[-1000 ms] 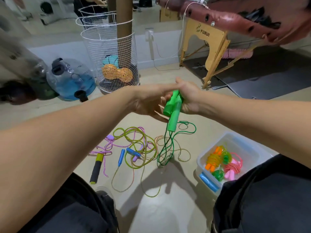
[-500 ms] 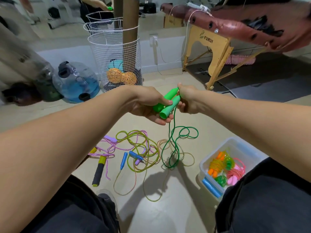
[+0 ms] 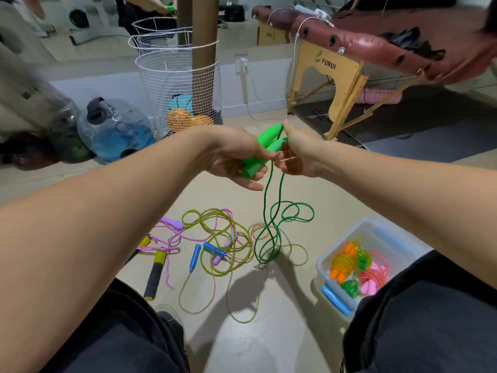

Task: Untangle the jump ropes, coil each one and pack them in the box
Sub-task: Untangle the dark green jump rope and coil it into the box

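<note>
- Beige floor (image 3: 336, 200) fills the middle of the view, with a white wall and a mirror along the far side.
- The left hand (image 3: 236, 160) grips both green handles (image 3: 262, 150) side by side, its fingers curled under them and its thumb lying over the top.
- The right hand (image 3: 298, 152) meets the far ends of the handles, its fingers bent in and pinching there; exactly what they pinch cannot be told, since the hand's back hides them.
- The green rope (image 3: 271, 230) hangs from the handles in two strands and ends in loose loops lying on the floor.
- Left of those loops lies a tangle: a yellow-green rope (image 3: 215, 224), a pink rope (image 3: 172, 238) with purple handles, two blue handles (image 3: 201, 251), and a black and yellow handle (image 3: 154, 273).
- A thin pale rope (image 3: 242, 305) trails from the tangle toward the near side.
- A clear plastic box (image 3: 376, 230) sits on the floor to the near right, holding coiled orange, green and pink ropes and a blue handle.
- On the far side stand a white wire basket (image 3: 177, 84), a water jug (image 3: 121, 130) to its left, and a folding table (image 3: 336, 84) with wooden legs to the right.
</note>
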